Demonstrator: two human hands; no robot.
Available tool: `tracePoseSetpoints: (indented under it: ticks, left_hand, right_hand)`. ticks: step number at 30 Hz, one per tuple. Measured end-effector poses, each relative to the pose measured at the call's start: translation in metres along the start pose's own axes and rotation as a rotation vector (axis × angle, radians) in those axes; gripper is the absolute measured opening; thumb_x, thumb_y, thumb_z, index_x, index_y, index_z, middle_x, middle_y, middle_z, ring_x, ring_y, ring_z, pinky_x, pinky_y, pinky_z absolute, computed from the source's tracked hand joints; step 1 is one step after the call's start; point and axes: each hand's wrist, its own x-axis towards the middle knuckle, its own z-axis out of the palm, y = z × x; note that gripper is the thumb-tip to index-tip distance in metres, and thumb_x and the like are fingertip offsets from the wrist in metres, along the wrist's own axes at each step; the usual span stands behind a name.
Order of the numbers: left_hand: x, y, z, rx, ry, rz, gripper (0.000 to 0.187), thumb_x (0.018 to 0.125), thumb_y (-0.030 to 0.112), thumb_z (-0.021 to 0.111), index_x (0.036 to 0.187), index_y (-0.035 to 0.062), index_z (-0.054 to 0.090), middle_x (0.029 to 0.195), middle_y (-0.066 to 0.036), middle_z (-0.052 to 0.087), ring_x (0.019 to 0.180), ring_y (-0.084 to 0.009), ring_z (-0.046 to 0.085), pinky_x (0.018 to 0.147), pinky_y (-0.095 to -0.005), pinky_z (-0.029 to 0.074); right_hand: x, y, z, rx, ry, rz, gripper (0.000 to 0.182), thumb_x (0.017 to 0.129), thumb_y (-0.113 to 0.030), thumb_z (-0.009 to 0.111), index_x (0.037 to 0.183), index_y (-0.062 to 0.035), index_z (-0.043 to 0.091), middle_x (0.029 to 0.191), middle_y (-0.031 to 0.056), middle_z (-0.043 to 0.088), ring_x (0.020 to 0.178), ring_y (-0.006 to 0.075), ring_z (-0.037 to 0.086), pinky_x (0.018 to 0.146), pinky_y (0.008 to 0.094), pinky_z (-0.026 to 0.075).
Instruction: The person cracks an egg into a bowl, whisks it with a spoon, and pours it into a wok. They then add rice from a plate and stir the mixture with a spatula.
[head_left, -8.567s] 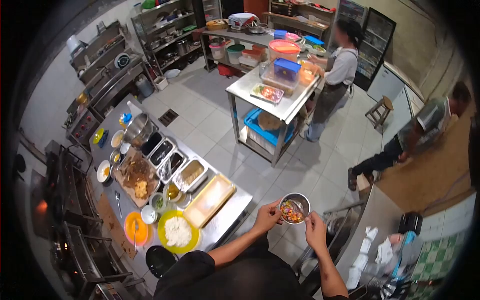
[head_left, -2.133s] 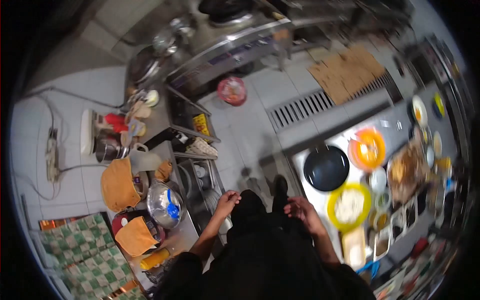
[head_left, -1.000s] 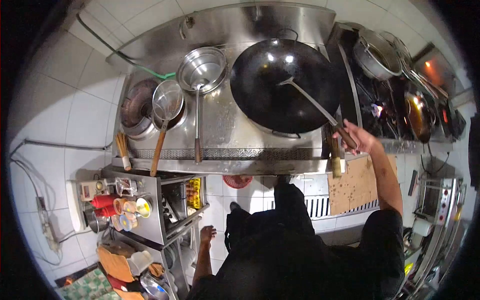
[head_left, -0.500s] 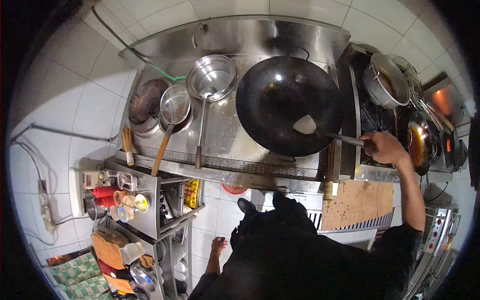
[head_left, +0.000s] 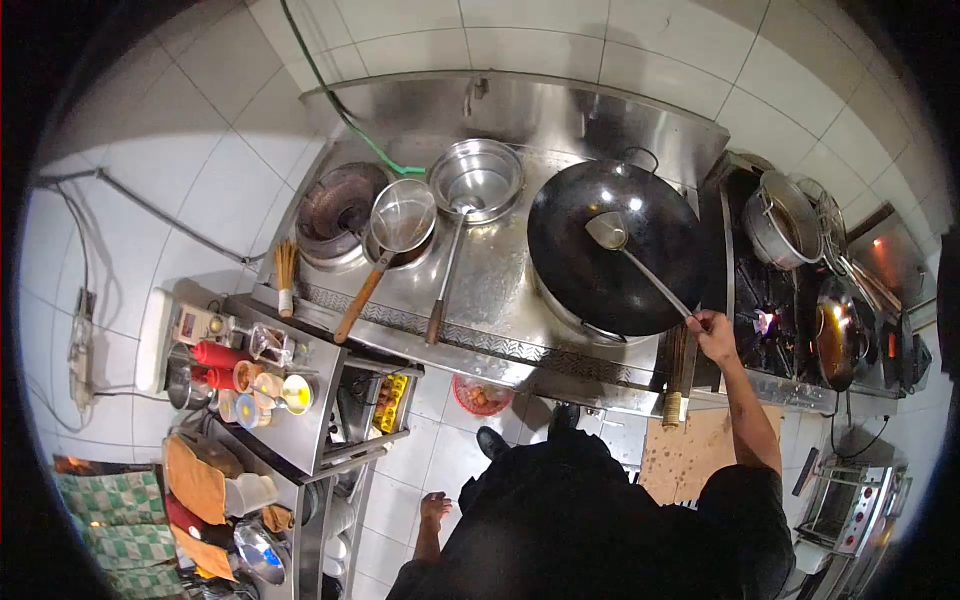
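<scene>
My right hand (head_left: 712, 335) is closed around the end of a wok spatula's (head_left: 650, 270) long handle. The spatula's broad head rests against the inner surface of a large black wok (head_left: 570, 270), which sits on the steel range (head_left: 490, 290); its bowl looks dark and bare apart from the spatula. My left hand (head_left: 434, 507) hangs low beside my body above the floor, fingers loosely apart and holding nothing. Left of the wok, a ladle (head_left: 447, 285) leans in a metal bowl (head_left: 476, 175), and a wooden-handled strainer (head_left: 403, 215) lies beside it.
On the right, a lit burner (head_left: 764, 322) stands between a metal pot (head_left: 785, 220) and a smaller pan with brownish liquid (head_left: 835, 330). A bamboo brush (head_left: 285, 278) lies at the range's left edge. Sauce containers (head_left: 265, 390) crowd the side counter. A red basket (head_left: 482, 396) is on the floor.
My right hand has drawn the spatula away from the right-hand burner side, and its head now lies higher in the wok. The camera view has shifted. My left hand still hangs down.
</scene>
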Motion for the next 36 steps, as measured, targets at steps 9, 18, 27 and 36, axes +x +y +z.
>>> tracePoseSetpoints:
  ticks: [9,18,27,36]
  left_hand:
    - [0.051,-0.082,-0.044,0.4,-0.251,0.837,0.015,0.087,0.02,0.061,0.095,0.0081,0.058,0.074,-0.01,0.065,0.055,-0.0188,0.061,0.045,-0.0294,0.045]
    - [0.033,-0.076,-0.049,-0.285,-0.09,-0.002,0.013,0.087,0.019,0.06,0.095,0.0098,0.059,0.072,-0.008,0.063,0.057,-0.0179,0.061,0.047,-0.0274,0.044]
    - [0.01,-0.075,-0.054,-0.205,0.065,0.007,0.025,0.093,0.03,0.049,0.103,0.0089,0.059,0.078,-0.007,0.066,0.064,-0.0179,0.062,0.057,-0.0335,0.046]
    - [-0.001,-0.064,-0.048,-0.147,0.101,-0.074,0.021,0.088,0.022,0.053,0.101,0.0063,0.059,0.077,-0.008,0.065,0.062,-0.0177,0.061,0.055,-0.0316,0.045]
  right_hand:
    - [0.021,-0.093,-0.062,-0.021,-0.096,-0.059,0.028,0.086,-0.025,0.069,0.071,-0.0007,0.065,0.052,0.0038,0.056,0.048,0.0084,0.051,0.047,0.029,0.04]
    - [0.061,-0.203,-0.044,0.006,-0.285,-0.135,0.03,0.087,-0.025,0.068,0.073,0.0009,0.065,0.053,0.0029,0.056,0.042,0.0081,0.048,0.04,0.0271,0.035]
    - [0.112,-0.322,0.083,-0.186,-0.305,-0.361,0.027,0.085,-0.03,0.067,0.081,-0.0032,0.067,0.061,0.0096,0.062,0.049,0.0202,0.057,0.047,0.0332,0.044]
    - [0.069,-0.366,0.085,-0.518,0.009,-0.448,0.028,0.086,-0.031,0.063,0.097,-0.0054,0.068,0.085,0.0179,0.067,0.081,0.0318,0.067,0.075,0.0422,0.052]
